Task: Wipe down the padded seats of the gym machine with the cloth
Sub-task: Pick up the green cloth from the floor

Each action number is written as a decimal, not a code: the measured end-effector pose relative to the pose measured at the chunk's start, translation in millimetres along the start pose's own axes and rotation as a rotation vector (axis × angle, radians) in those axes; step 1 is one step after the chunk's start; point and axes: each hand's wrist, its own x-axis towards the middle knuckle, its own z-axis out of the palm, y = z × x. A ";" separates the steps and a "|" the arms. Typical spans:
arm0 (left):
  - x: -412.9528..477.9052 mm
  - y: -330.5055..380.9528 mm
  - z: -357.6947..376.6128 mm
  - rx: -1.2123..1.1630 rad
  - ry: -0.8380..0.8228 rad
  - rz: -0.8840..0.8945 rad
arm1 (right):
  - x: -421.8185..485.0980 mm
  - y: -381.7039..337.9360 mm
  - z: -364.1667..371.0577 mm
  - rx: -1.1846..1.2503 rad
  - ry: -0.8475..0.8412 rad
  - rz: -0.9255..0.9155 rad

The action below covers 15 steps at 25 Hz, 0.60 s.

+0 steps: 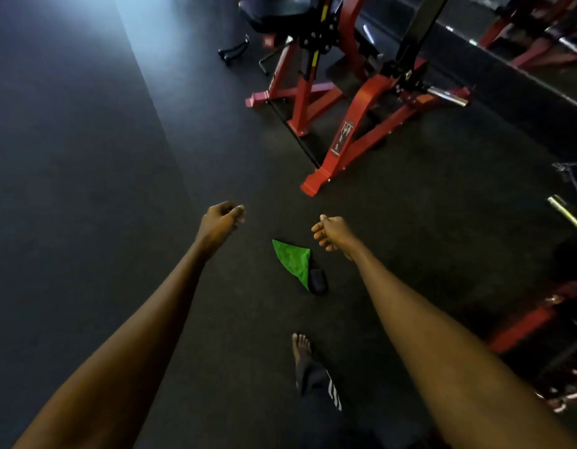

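On the dark floor [118, 189], the green cloth [292, 262] lay crumpled near the right hand [329, 233], which hung loosely curled and empty like the left hand [222, 222], so a good pickup probably meant gathering the whole bunch before reaching the distant padded seat [274, 11].

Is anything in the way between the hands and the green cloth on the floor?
Nothing visible is. The cloth lies uncovered on the floor, seen between the left hand and the right hand, nearer the right. Both hands hold nothing. A small dark thing touches the cloth's near end.
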 end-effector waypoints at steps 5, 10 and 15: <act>119.1 -18.3 45.2 0.046 -0.086 -0.102 | 124.9 23.8 10.2 0.001 0.025 0.140; 254.9 -89.4 98.6 0.124 -0.183 -0.154 | 273.8 102.5 38.1 -0.057 0.077 0.313; 381.7 -203.4 178.2 0.175 -0.225 -0.111 | 437.7 228.9 97.5 -0.133 0.110 0.383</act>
